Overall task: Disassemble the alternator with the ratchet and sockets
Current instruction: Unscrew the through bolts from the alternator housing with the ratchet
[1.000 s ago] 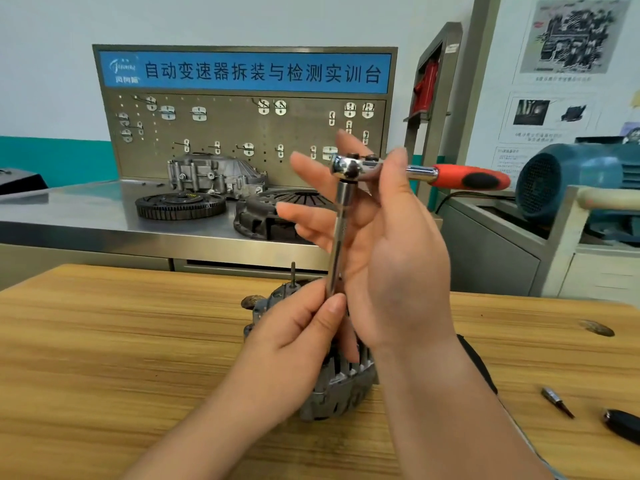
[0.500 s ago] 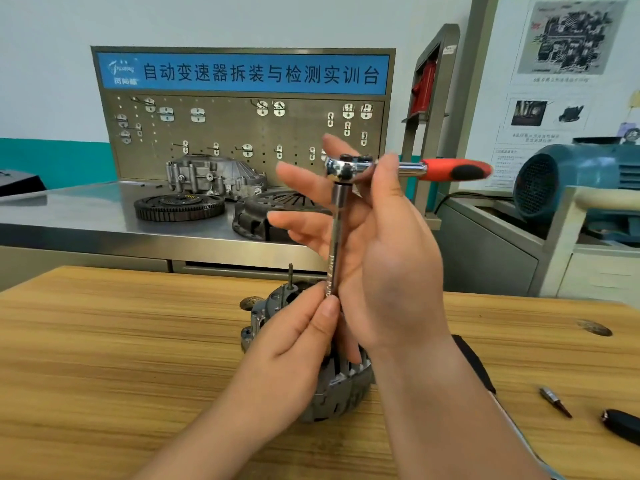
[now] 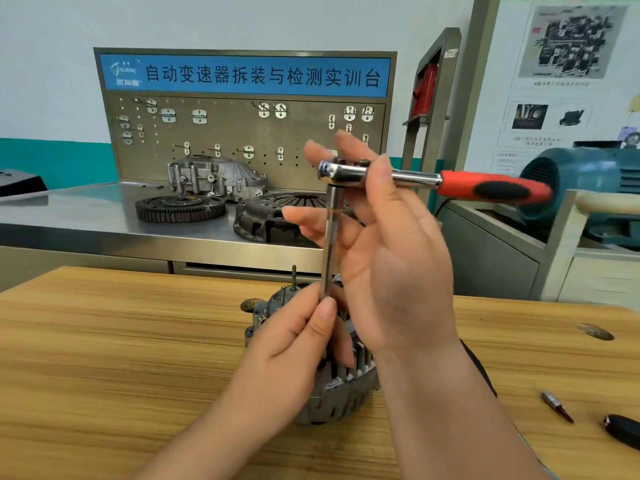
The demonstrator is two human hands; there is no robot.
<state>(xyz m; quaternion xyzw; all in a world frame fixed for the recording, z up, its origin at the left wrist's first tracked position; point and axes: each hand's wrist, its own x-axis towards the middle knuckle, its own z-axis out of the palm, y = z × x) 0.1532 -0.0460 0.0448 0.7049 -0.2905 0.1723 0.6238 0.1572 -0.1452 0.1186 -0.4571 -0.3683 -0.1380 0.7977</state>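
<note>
A grey alternator [image 3: 341, 393] stands on the wooden table [image 3: 104, 358], mostly hidden behind my hands. A chrome ratchet [image 3: 349, 174] with a red and black handle [image 3: 495, 188] sits level on top of a long upright extension bar [image 3: 330, 237] that reaches down to the alternator. My right hand [image 3: 391, 258] holds the ratchet near its head, thumb over the top, the other fingers spread behind the bar. My left hand [image 3: 294, 344] pinches the bar's lower end between thumb and fingers. A thin stud [image 3: 294, 277] sticks up from the alternator's left side.
A small bit [image 3: 556, 405] and a black object [image 3: 623, 433] lie on the table at the right. Behind stands a steel bench [image 3: 86, 216] with a flywheel [image 3: 180, 207], a clutch cover [image 3: 277, 216], a gearbox housing [image 3: 214, 178] and a pegboard. A blue motor [image 3: 585, 181] sits far right.
The ratchet handle has swung slightly, its red grip dropping a little and drawing nearer; both hands keep their hold on the ratchet and bar.
</note>
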